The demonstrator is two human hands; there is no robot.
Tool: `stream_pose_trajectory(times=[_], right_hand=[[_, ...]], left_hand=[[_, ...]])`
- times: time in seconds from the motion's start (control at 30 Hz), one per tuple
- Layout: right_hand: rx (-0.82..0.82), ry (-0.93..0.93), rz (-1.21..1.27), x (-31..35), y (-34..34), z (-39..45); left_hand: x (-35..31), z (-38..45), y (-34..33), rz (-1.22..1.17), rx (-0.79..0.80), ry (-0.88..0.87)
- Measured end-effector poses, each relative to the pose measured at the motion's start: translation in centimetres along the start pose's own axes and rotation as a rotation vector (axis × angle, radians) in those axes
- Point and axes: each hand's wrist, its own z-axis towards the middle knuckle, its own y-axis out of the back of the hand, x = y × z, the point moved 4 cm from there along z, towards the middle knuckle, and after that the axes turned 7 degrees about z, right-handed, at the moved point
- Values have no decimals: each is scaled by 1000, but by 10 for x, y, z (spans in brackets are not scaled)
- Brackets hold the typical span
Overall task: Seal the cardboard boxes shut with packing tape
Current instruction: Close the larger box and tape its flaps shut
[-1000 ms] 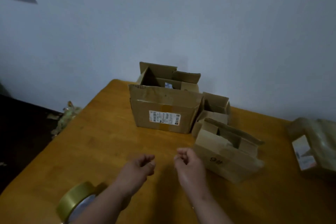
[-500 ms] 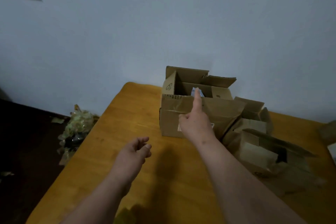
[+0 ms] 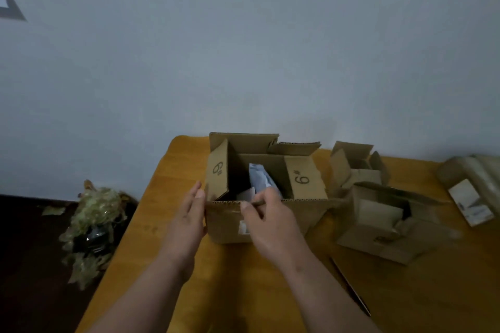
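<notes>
An open cardboard box (image 3: 305,213) marked "6#" on its side flaps stands on the wooden table (image 3: 243,286), with a pale blue-white packet (image 3: 261,180) inside. My right hand (image 3: 266,220) grips the near flap's top edge, fingers curled over it. With straight fingers, my left hand (image 3: 189,216) lies flat against the box's left near corner. The tape roll is out of view.
Two smaller open boxes (image 3: 357,167) (image 3: 387,224) sit to the right of the big one. A taped brown parcel (image 3: 476,192) lies at the far right. A flat cardboard piece (image 3: 351,289) lies by my right forearm. Dried leaves (image 3: 92,224) lie on the dark floor left of the table.
Both hands moved forward from the table's middle to the big box. My right hand went from pointing at it to gripping its near flap. The camera came closer; the tape roll left the view.
</notes>
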Motion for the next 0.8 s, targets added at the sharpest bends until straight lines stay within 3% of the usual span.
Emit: stream_pose_trajectory(times=[0.2,0.37,0.5,0.57,0.73,0.8], right_hand=[[172,19,-23,6,-12,-48],[317,40,-3,7,-15,-80],[346,34,19,0,1,-102],[226,41,91,-2,22,-111],[-389,122,126,-21,113,-114],[-430,7,68,-38,132,-108]], left_hand=[[-2,-29,16,-23,-27,112],[-7,-52,17,95,7,213],[-6,-70,11,122,-6,250],[-2,-76,10,129,-48,260],[-3,-84,7,189,-118,205],[-6,-87,5,222,-146,169]])
